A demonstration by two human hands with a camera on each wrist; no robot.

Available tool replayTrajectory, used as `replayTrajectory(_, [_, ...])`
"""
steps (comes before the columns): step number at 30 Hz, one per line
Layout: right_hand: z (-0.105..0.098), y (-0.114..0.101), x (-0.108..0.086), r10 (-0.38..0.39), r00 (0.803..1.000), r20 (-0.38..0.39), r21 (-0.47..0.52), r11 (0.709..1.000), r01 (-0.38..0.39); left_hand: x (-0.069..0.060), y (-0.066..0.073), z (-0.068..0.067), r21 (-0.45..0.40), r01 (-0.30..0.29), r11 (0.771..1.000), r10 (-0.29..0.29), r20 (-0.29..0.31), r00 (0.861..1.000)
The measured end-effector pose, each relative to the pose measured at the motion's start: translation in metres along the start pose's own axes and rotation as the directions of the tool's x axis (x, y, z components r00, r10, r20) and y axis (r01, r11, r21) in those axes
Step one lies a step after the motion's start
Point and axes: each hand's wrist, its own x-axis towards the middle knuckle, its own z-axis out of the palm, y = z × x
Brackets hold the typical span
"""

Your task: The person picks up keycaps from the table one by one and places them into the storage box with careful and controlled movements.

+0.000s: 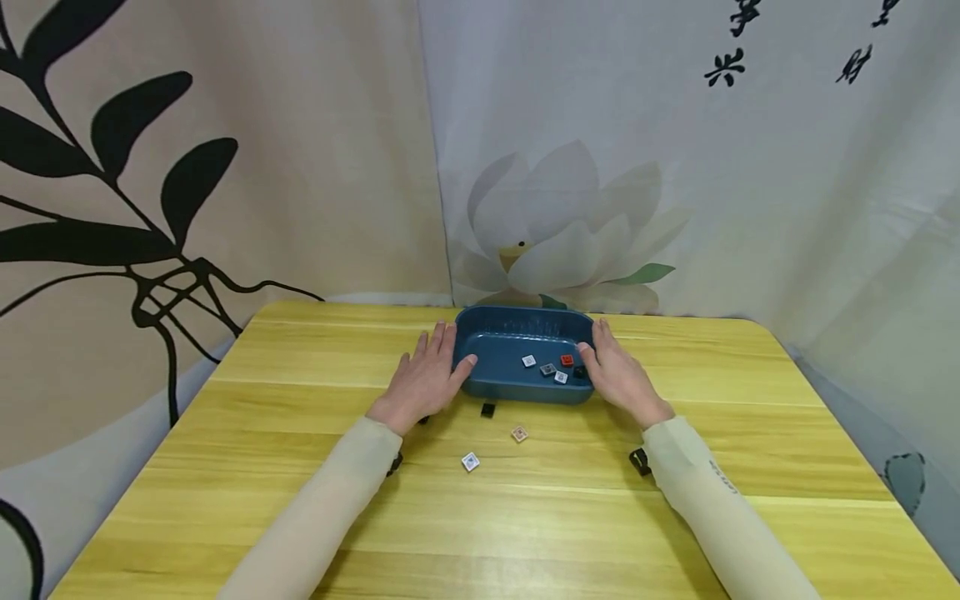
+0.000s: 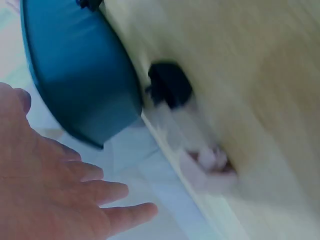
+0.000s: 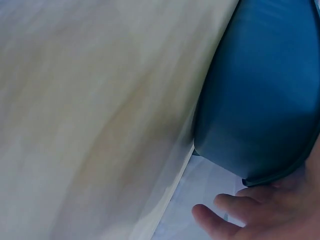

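Note:
A blue rectangular dish point(image 1: 486, 367) sits toward the back of the wooden table. Inside it, mostly on the right, lie several small square pieces, among them a white one point(image 1: 528, 361) and a red one point(image 1: 567, 360). My left hand point(image 1: 422, 377) is at the dish's left end, fingers extended. At the right end, my right hand point(image 1: 624, 379) lies along the wall with its thumb over the rim. The left wrist view shows straight, spread fingers beside the dish point(image 2: 85, 70). In the right wrist view the fingers point(image 3: 227, 207) are by the dish's rim.
In front of the dish lie a black piece point(image 1: 488, 410), a tan piece point(image 1: 520, 434) and a white piece point(image 1: 470, 462). Another dark piece point(image 1: 423, 420) is partly hidden by the left wrist. A printed curtain point(image 1: 360, 167) hangs behind the table point(image 1: 570, 517).

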Motion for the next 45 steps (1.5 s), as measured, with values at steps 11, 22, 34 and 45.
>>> replayTrajectory(11, [-0.004,0.0,0.0,0.023,1.0,0.005,-0.037,0.999,-0.022,-0.019,-0.032,-0.026,0.02,0.001,1.0,0.001,-0.07,0.998])
replayTrajectory(22, [-0.008,0.001,-0.004,0.017,1.0,-0.008,-0.071,0.997,-0.017,-0.041,-0.065,-0.036,-0.002,-0.118,0.993,0.117,-0.036,0.992])
replayTrajectory(34, [-0.004,-0.001,-0.002,0.014,1.0,-0.015,-0.071,0.997,-0.015,-0.058,-0.071,-0.031,0.071,-0.283,0.956,0.268,0.171,0.948])
replayTrajectory(45, [0.001,-0.004,0.0,0.009,1.0,-0.004,-0.08,0.997,-0.009,-0.064,-0.07,-0.023,0.169,-0.387,0.906,0.361,0.169,0.917])
